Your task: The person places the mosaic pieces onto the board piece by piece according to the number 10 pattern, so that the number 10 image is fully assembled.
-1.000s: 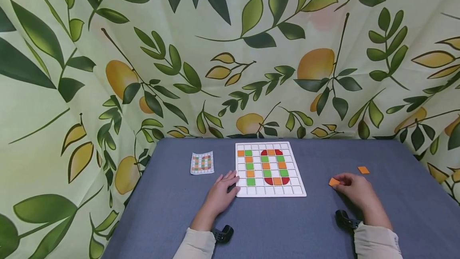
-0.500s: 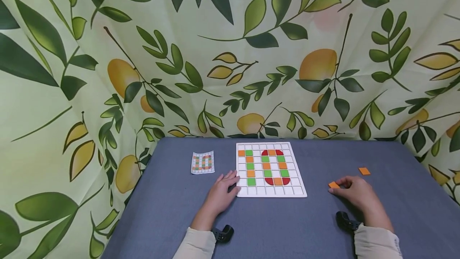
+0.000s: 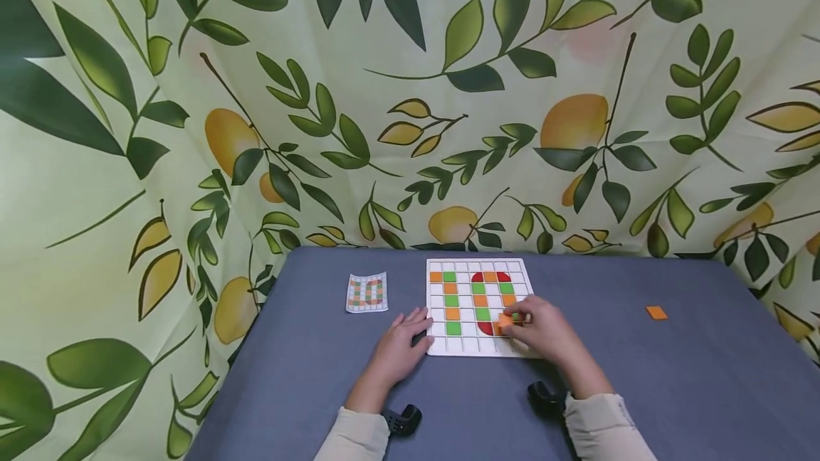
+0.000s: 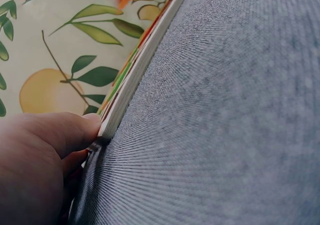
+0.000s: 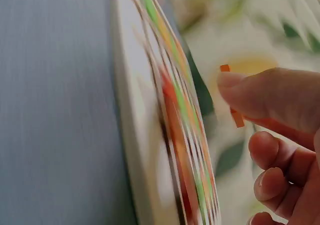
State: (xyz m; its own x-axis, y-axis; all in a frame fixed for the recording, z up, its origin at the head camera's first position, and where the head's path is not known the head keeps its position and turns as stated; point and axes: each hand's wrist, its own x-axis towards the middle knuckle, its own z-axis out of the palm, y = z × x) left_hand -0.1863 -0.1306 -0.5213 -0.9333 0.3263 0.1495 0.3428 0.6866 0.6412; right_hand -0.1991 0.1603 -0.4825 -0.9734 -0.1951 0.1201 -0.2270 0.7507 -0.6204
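Observation:
A white grid board (image 3: pixel 448 346) lies on the table, with orange, green and red tiles forming a "10". My left hand (image 3: pixel 400 351) rests at its left edge, fingers extended; in the left wrist view the thumb (image 4: pixel 75 130) touches the board's corner. Over the lower right part of the board, my right hand (image 3: pixel 547 329) pinches an orange square tile (image 3: pixel 504 320). The right wrist view shows this tile (image 5: pixel 237 118) between thumb and finger, raised off the board surface. Part of the "0" is hidden behind the right hand.
A small printed card (image 3: pixel 367 293) with the same coloured pattern lies left of the board. One loose orange tile (image 3: pixel 656 313) is far to the right on the blue-grey cloth (image 3: pixel 474 411). A leaf-patterned curtain (image 3: pixel 410 112) hangs behind the table.
My right hand has picked up an orange tile from the right side of the table and carried it left, over the board. The left hand stays at the board's edge. The head view has shifted slightly.

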